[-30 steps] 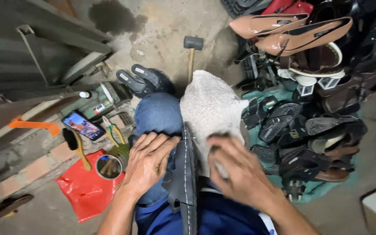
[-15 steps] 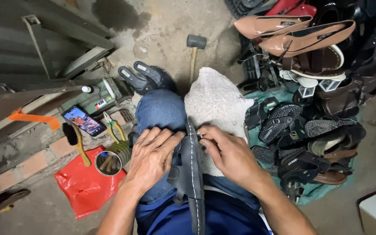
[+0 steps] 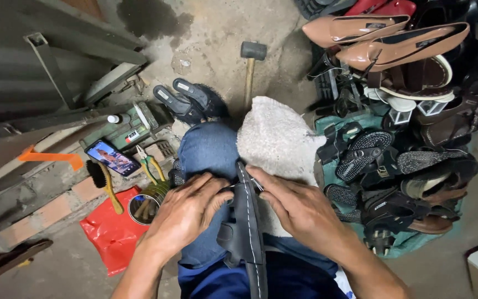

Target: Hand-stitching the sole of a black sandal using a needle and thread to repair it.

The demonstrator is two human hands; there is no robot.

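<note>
Head view: right hand [image 3: 305, 213] moved in since 1 s ago; left hand [image 3: 186, 213] too, both clamping upright dark stitched-edge sandal sole [image 3: 247, 221].

Probably a cobbler's floor workshop: heaped worn shoes [image 3: 405, 138], a hammer [image 3: 250, 66], pliers [image 3: 151, 164], bare concrete.

**Right hand closes in on the sandal's edge**

A second ago the right hand [image 3: 305, 213] lay lower on the white cloth [image 3: 275, 138], apart from the dark sandal [image 3: 247, 221]. It has since slid up and left, its fingertips [image 3: 255, 178] now pressed to the stitched edge opposite the left hand [image 3: 186, 213]. The view has tipped slightly downward.
</note>
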